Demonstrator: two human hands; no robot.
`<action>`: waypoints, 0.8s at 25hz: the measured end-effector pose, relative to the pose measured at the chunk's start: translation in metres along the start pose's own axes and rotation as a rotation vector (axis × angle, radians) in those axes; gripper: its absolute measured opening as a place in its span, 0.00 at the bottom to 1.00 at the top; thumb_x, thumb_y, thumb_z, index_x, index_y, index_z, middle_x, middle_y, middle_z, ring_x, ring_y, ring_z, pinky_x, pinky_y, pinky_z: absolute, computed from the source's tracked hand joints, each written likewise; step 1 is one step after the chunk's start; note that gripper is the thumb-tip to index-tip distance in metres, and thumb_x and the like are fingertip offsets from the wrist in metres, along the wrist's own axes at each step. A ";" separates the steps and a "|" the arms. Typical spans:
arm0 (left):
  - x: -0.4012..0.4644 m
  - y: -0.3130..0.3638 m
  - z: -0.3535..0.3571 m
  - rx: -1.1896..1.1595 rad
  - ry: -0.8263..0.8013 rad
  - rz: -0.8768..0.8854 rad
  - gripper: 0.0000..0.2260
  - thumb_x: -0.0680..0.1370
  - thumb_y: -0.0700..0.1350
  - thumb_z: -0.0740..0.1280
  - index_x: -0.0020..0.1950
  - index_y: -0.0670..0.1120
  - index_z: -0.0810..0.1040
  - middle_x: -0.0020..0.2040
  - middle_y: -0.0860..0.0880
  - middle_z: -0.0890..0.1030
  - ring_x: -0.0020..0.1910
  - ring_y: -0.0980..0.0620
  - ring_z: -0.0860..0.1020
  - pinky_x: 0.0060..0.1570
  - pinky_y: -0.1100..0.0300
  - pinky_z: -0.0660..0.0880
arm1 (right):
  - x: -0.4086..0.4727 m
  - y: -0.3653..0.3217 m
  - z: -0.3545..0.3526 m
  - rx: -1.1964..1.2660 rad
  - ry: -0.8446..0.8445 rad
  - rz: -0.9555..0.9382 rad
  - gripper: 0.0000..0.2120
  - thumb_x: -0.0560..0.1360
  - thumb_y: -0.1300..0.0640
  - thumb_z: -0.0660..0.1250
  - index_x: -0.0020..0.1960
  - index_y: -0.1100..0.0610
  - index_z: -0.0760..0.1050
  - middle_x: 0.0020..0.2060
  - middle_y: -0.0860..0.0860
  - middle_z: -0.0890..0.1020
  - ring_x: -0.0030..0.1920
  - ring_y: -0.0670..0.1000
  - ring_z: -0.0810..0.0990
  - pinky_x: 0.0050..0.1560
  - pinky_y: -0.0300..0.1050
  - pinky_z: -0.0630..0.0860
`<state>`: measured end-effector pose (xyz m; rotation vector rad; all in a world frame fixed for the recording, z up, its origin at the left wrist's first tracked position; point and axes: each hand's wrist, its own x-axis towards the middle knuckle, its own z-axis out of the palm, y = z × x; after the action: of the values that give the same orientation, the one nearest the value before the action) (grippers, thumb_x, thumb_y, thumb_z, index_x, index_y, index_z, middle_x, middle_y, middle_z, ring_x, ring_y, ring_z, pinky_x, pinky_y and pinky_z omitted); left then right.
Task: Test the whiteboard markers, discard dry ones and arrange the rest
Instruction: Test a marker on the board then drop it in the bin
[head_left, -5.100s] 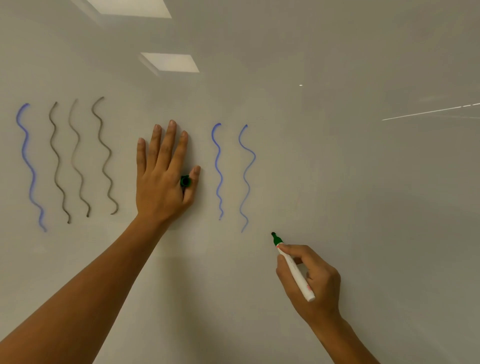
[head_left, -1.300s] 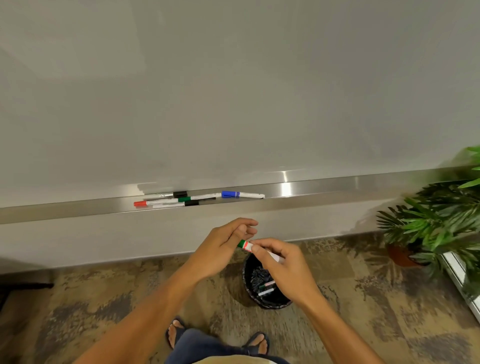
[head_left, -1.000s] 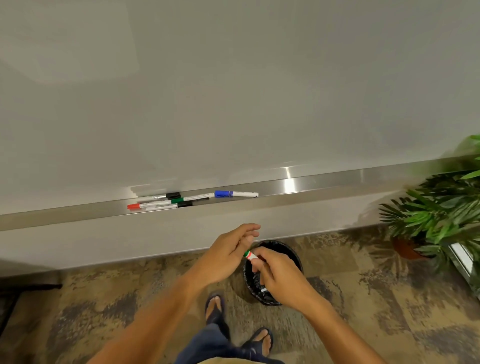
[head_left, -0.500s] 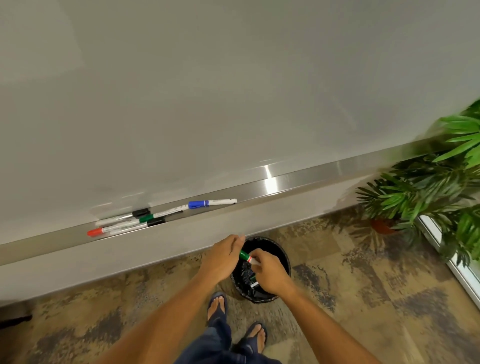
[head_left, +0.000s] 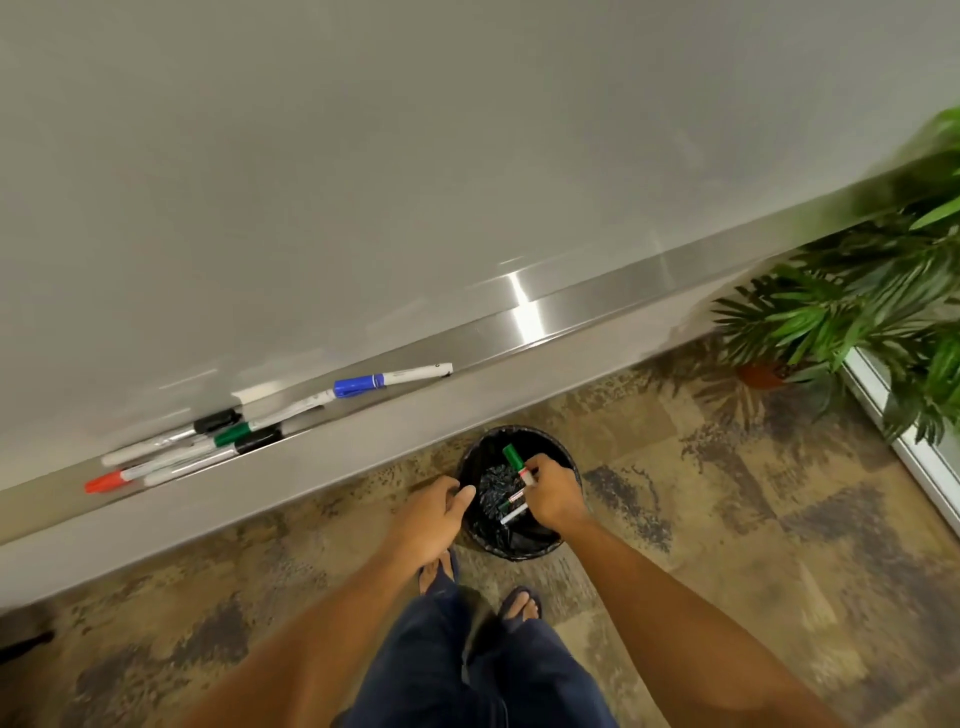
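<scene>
My right hand (head_left: 553, 493) grips a capped green marker (head_left: 515, 460) over the mouth of a black bin (head_left: 470, 467) lined with a black bag. At least one discarded marker (head_left: 511, 512) lies inside the bin. My left hand (head_left: 434, 514) hangs beside the bin's left rim, fingers loosely curled and holding nothing. On the metal tray (head_left: 571, 306) under the whiteboard (head_left: 415, 156) lie several markers: a blue-capped one (head_left: 389, 378), a green-capped one (head_left: 260, 426), two black-capped ones (head_left: 171, 439) and a red-capped one (head_left: 111, 480).
A potted plant (head_left: 857, 306) stands at the right, by a white frame (head_left: 904, 441) on the floor. My legs and sandalled feet (head_left: 514, 608) are just before the bin on the patterned carpet (head_left: 727, 493).
I looked down from the board to the tray and bin. My left hand pressed the green cap onto the marker, then let go and drew back; my right hand carried the marker over the bin.
</scene>
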<state>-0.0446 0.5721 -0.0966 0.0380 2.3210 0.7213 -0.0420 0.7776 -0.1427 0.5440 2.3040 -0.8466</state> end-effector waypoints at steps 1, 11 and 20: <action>0.004 -0.004 0.003 -0.001 -0.006 -0.003 0.22 0.83 0.60 0.55 0.69 0.49 0.73 0.60 0.49 0.80 0.58 0.50 0.78 0.51 0.59 0.70 | 0.008 0.006 0.002 0.002 0.009 0.019 0.13 0.81 0.61 0.62 0.65 0.55 0.71 0.48 0.59 0.80 0.42 0.59 0.78 0.36 0.50 0.71; 0.025 -0.036 0.037 -0.083 0.039 -0.033 0.19 0.82 0.62 0.55 0.59 0.51 0.78 0.50 0.53 0.81 0.49 0.53 0.78 0.54 0.52 0.76 | 0.059 0.044 0.027 -0.014 0.076 0.132 0.14 0.79 0.65 0.63 0.64 0.59 0.71 0.45 0.58 0.76 0.42 0.59 0.76 0.44 0.54 0.76; 0.007 -0.033 0.043 -0.223 -0.008 -0.082 0.20 0.83 0.60 0.55 0.64 0.50 0.76 0.58 0.52 0.80 0.56 0.52 0.77 0.57 0.55 0.74 | 0.048 0.044 0.022 0.030 0.046 0.169 0.24 0.79 0.66 0.63 0.74 0.58 0.63 0.56 0.62 0.79 0.49 0.61 0.79 0.44 0.54 0.77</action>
<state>-0.0169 0.5674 -0.1435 -0.1534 2.2074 0.9313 -0.0431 0.8016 -0.2073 0.7676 2.2520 -0.7955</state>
